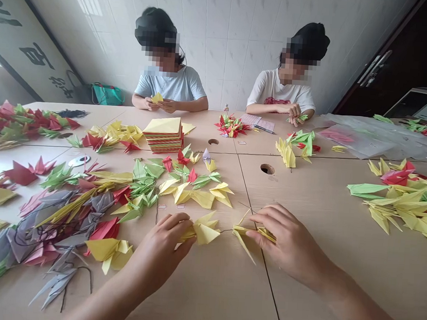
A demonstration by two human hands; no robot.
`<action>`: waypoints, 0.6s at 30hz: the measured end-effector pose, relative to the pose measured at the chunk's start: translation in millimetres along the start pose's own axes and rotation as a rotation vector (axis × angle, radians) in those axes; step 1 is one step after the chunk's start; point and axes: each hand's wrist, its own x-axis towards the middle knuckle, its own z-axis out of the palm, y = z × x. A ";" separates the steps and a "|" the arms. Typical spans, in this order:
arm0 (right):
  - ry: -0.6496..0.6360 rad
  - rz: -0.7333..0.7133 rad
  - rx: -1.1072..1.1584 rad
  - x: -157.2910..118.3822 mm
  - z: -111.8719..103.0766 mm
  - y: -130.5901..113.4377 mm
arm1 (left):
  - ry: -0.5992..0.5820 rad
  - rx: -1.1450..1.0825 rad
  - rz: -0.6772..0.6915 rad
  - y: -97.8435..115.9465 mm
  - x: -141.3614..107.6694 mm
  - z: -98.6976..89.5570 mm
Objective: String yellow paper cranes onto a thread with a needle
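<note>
Between the fingers and thumb of my left hand (167,244) is a yellow paper crane (206,229), its folded wings pointing right. My right hand (284,238) pinches a second bunch of yellow paper cranes (244,238), partly covered by the fingers. A thin dark string (226,230) runs between the two. Just beyond my hands lies a row of yellow cranes (196,195). Left of my left forearm, a loose yellow crane (109,251) rests beside a heap of grey, pink and red cranes (52,217) with dark string among them.
Across the table one person (169,86) holds yellow paper, and another (282,94) handles something green. A stack of coloured paper (164,134) stands mid-table. More cranes lie at the right (408,205) near clear plastic sheets (376,137). The tabletop has a round hole (267,169).
</note>
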 end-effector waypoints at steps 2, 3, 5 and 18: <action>0.057 -0.045 0.037 0.7 5.6 -11.4 | 0.028 -0.019 0.047 5.5 -1.3 2.5; 0.069 -0.059 0.051 1.5 10.1 -17.6 | 0.041 -0.029 0.072 8.5 -2.0 3.8; 0.073 -0.064 0.063 3.5 20.0 -28.1 | 0.052 -0.052 0.113 13.7 -3.2 6.3; 0.032 0.019 0.115 -1.8 19.9 -18.2 | 0.050 -0.188 -0.008 0.0 -0.9 9.3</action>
